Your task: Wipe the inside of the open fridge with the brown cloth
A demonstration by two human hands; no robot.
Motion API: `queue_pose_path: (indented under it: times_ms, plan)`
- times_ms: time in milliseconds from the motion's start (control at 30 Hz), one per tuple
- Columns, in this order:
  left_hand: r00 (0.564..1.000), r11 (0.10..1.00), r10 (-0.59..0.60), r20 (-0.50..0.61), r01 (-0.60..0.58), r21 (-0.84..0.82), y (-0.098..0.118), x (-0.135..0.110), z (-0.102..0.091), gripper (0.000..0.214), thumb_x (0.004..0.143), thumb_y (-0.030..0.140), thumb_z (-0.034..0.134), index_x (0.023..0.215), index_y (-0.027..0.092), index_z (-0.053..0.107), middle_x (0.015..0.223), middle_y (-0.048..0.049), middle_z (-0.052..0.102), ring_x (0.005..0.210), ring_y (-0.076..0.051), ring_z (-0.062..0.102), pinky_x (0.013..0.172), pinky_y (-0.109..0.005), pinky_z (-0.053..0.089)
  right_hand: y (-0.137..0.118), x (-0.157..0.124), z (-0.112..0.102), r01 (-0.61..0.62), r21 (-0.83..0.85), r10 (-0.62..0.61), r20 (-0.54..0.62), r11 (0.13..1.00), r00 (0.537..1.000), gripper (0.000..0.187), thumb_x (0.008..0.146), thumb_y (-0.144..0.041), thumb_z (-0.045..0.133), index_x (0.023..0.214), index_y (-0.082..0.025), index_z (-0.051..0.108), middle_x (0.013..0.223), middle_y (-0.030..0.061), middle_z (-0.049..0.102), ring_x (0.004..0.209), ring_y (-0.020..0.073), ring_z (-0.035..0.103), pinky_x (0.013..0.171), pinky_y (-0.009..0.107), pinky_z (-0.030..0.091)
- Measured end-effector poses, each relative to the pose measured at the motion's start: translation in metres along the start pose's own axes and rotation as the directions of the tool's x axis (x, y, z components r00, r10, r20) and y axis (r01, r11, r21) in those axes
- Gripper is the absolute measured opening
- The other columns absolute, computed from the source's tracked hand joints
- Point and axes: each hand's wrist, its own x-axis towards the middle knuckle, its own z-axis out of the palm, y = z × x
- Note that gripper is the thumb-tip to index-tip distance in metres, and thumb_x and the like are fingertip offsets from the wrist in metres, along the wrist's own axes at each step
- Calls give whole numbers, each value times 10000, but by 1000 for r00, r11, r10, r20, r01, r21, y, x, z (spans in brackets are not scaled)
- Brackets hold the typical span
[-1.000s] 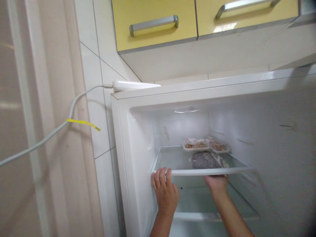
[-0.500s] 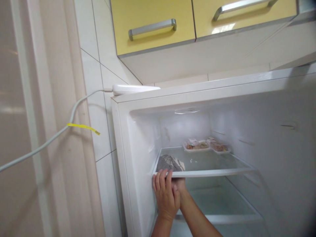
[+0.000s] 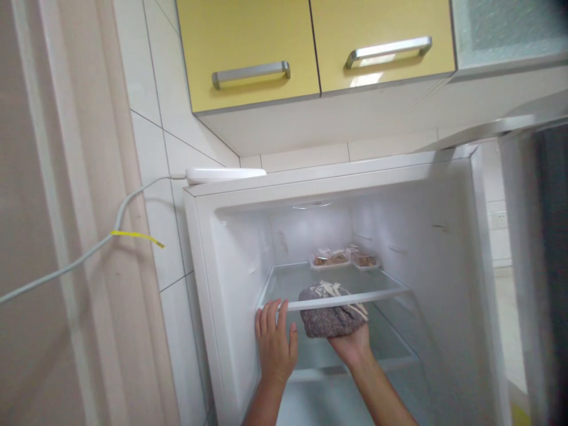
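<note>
A grey cloth with pale stripes (image 3: 331,322) is bunched over my right hand (image 3: 355,346), palm upward, under the front of the upper glass shelf (image 3: 281,283). Part of the cloth shows above the shelf's white front trim, apparently through the glass. My right fingers are hidden behind the cloth. At the left end of that trim, my left hand (image 3: 276,343) rests with its fingers stretched over the edge and its thumb apart.
Clear packs of food (image 3: 331,259) sit at the back of the upper shelf. A lower glass shelf (image 3: 319,373) lies beneath. The fridge door (image 3: 539,266) stands at right. Yellow cabinets (image 3: 248,35) hang above, and a cabled white device (image 3: 226,174) is on the fridge top.
My right hand has moved right with the cloth, away from behind my left hand, so more cloth shows below the trim. My left hand stays at the shelf's left end. The view has shifted right.
</note>
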Motion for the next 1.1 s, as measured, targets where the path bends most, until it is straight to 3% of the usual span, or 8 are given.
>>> queue_pose_path:
  times_ms: [367,567,667,733,833,933,1033,1100]
  plan:
    - [996,994,-90,-15,91,63,16,11,-1,530,782,59,514,1303,155,550,1299,-128,605,1305,-303,494,1196,-560,330,-63,-90,-32,210,47,-187,-297,977,936,288,854,-390,523,1018,-325,752,1033,13,790,1121,228,688,1060,536,478]
    - [997,993,-78,10,77,85,15,13,-6,540,782,53,495,1309,159,551,1307,-136,611,1303,-294,503,1196,-548,334,-86,-129,-7,363,-87,-361,-455,928,814,331,895,-519,444,1055,-431,720,1097,-29,771,1140,212,668,1090,533,443]
    - [996,993,-85,8,84,85,16,14,-7,526,788,56,486,1300,152,557,1300,-139,613,1300,-294,504,1198,-548,328,-93,-129,13,466,-290,-548,-398,836,736,347,858,-560,497,1094,-413,707,1111,-26,761,1119,214,662,1130,504,400]
    - [996,993,-84,6,83,81,17,14,-8,521,792,53,480,1298,152,558,1297,-133,614,1298,-293,505,1199,-542,325,-98,-120,26,468,-460,-616,-253,755,746,427,822,-585,534,1146,-356,692,1127,-5,750,1137,223,642,1158,488,365]
    - [996,993,-85,10,84,77,17,14,-7,530,790,47,477,1302,157,557,1308,-127,612,1306,-288,501,1204,-536,318,-103,-93,45,412,-770,-595,53,486,802,537,815,-614,531,1211,-275,660,1187,43,720,1217,241,581,1177,471,327]
    - [996,993,-88,15,87,80,16,12,-5,533,786,44,477,1301,156,563,1317,-130,614,1315,-289,492,1202,-542,320,-91,-60,61,353,-935,-307,344,-27,887,513,896,-540,455,1294,-253,604,1336,91,647,1324,262,494,1192,515,261]
    - [996,992,-85,14,83,90,14,11,-3,521,785,53,480,1289,147,569,1321,-140,615,1318,-297,489,1193,-550,330,-65,-30,66,256,-797,-6,310,-547,951,538,880,-465,497,1371,-249,541,1474,140,532,1419,323,388,1197,611,142]
    - [997,993,-72,13,70,96,12,10,-3,515,785,56,477,1285,142,565,1327,-145,609,1317,-298,491,1194,-548,330,-53,-16,63,197,-656,46,240,-728,970,603,847,-459,528,1397,-214,514,1509,188,476,1426,362,372,1184,633,128]
